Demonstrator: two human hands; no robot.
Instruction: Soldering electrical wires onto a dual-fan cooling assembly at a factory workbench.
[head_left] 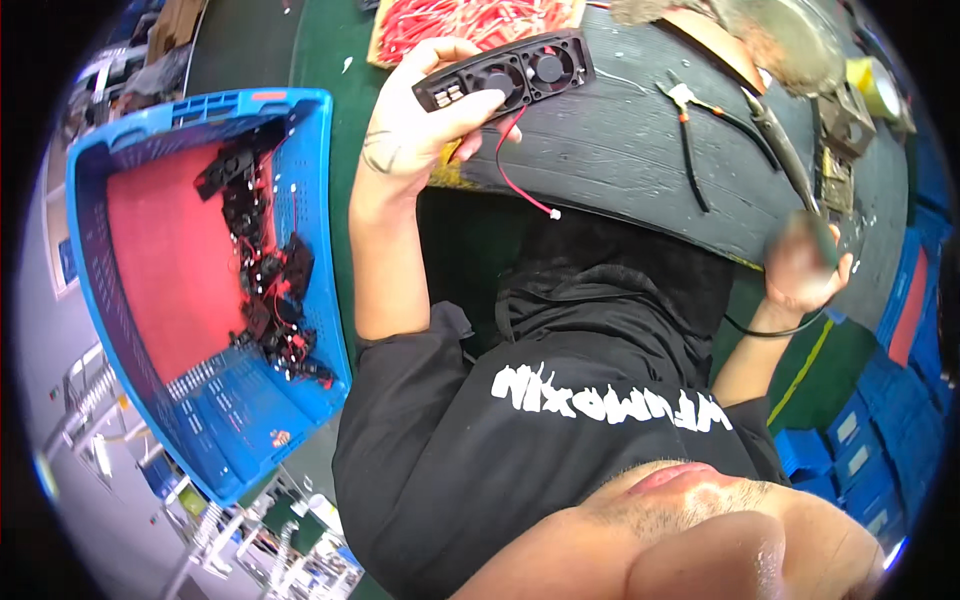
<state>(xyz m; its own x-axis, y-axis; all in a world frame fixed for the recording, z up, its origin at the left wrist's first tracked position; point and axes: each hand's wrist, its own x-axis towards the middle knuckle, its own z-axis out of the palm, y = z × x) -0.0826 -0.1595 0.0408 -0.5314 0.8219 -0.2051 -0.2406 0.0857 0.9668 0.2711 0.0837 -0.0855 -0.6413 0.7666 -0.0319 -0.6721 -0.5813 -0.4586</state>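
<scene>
My left hand (430, 115) is closed on a black fan housing (470, 85), holding it above the workbench. Two small round fans sit side by side in the housing, and small metallic contacts show at its left end. From it a red lead (512, 175) hangs down to a small white connector. Near the bench's right edge, my right hand (800, 265) is curled at the lower end of a soldering iron (785, 145). Part of that hand is blurred. A dark cable (775, 333) passes below the wrist.
Side cutters (685, 110) lie on the dark workbench (610, 150). Behind the housing stands a box of red wires (470, 25). A blue crate (325, 240) on the left holds several black fan parts (265, 270). At the right are a metal stand (840, 140) and a yellow-white roll (873, 88).
</scene>
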